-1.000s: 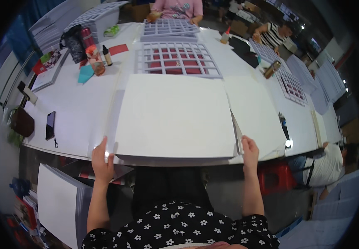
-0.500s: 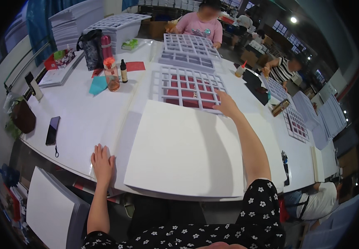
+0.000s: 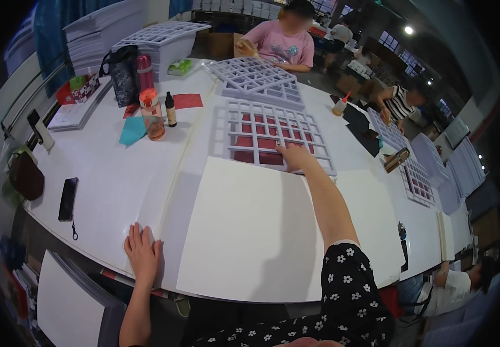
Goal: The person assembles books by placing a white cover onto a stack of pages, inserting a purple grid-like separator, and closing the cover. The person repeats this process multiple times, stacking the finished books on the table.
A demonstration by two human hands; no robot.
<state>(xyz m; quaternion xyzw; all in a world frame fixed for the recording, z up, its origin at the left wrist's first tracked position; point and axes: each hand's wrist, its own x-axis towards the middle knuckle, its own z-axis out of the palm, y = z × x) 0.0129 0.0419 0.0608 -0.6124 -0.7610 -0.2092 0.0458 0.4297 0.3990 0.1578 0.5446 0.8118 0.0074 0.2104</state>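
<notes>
My left hand (image 3: 142, 253) lies on the white table near its front edge, fingers stretched out and holding nothing. My right arm reaches forward over a large white board (image 3: 244, 231). Beyond that board lies a white lattice frame (image 3: 266, 139) of rectangular cells, with dark red panels (image 3: 243, 141) showing through many of them. Over the frame's near edge is my right hand (image 3: 297, 158), its fingers extended across a near cell and the thumb apart. Whether the fingertips touch the panel or only the bars, I cannot tell.
Across the table a person in pink (image 3: 282, 46) handles another lattice frame (image 3: 256, 74) on a stack. A pink bottle (image 3: 153, 118), a dropper bottle (image 3: 171, 110) and a phone (image 3: 68, 199) stand or lie at left. A glue bottle (image 3: 340, 105) and a can (image 3: 397, 160) are at right.
My right hand has moved left, from the frame's right side to its near middle cells. Across the table, the upper lattice frame has turned askew on its stack. My left hand still rests flat.
</notes>
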